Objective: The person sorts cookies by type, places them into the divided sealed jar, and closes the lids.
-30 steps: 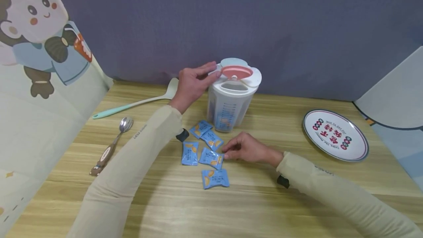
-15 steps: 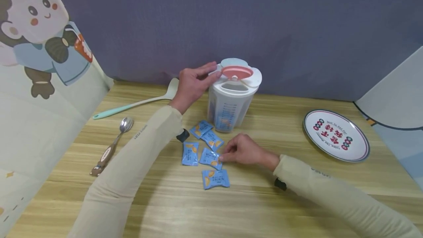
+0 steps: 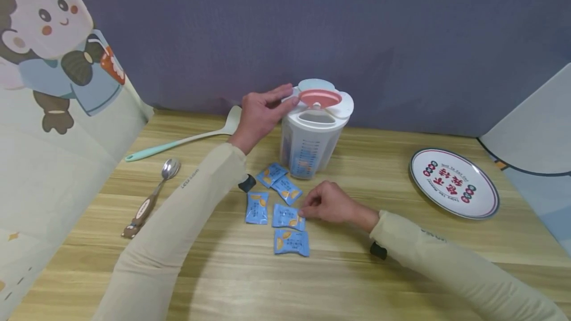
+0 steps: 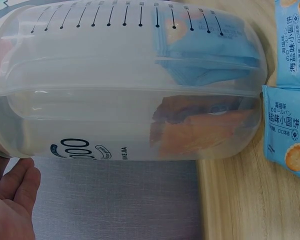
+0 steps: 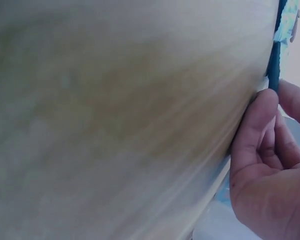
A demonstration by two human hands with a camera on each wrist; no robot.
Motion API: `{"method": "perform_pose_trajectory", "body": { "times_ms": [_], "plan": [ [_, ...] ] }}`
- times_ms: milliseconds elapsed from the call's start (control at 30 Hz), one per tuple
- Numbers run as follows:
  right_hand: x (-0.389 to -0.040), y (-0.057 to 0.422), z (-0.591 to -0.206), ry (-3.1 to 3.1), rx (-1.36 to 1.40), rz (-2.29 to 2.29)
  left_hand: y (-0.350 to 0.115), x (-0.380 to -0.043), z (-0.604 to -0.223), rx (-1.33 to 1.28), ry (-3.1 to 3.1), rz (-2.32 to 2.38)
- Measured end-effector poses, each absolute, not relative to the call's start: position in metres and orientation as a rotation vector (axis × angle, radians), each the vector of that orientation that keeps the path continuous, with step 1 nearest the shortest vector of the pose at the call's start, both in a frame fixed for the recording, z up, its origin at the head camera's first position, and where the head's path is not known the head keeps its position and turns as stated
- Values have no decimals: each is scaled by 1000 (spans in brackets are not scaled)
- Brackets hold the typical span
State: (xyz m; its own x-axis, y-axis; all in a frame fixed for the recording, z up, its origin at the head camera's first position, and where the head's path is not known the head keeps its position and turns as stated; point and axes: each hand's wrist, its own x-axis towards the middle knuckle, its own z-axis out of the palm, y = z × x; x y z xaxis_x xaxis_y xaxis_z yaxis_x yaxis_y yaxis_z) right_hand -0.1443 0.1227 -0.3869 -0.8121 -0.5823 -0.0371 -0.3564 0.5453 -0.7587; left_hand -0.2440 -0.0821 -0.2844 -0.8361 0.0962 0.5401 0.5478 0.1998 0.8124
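My left hand [image 3: 263, 115] rests with its fingers on the left side of the lid of a clear, tall storage container [image 3: 308, 145]. The lid is white with pink and pale blue flaps, and its front opening shows uncovered. Through the container's wall, in the left wrist view, blue packets [image 4: 210, 47] and an orange-brown packet [image 4: 200, 127] show at the bottom. With thumb and forefinger my right hand [image 3: 330, 203] pinches the right edge of a blue biscuit packet [image 3: 285, 216] on the table. Several more blue biscuit packets [image 3: 257, 208] lie around it, one [image 3: 291, 242] just in front.
A spatula [image 3: 178, 141] with a mint handle and a spoon [image 3: 151, 199] with a brown bear handle lie to the left on the wooden table [image 3: 250, 281]. A printed white plate [image 3: 454, 182] sits at the right. A grey-blue partition [image 3: 379, 38] stands behind the container.
My right hand has taken the pinched packet's right edge and turned the packet straighter, slightly towards the one in front. My left hand has stayed on the lid.
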Motion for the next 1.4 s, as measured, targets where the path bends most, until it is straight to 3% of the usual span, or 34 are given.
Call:
{"method": "perform_pose_trajectory", "body": {
  "times_ms": [533,1400],
  "plan": [
    [-143,134,-386,2361,-597,-1347,-83,-249,-288,-613,-2107,-1679],
    [-149,179,-358,2499,-886,-1644,-84,-250,-288,-619,-2118,-1670]
  ]
}}
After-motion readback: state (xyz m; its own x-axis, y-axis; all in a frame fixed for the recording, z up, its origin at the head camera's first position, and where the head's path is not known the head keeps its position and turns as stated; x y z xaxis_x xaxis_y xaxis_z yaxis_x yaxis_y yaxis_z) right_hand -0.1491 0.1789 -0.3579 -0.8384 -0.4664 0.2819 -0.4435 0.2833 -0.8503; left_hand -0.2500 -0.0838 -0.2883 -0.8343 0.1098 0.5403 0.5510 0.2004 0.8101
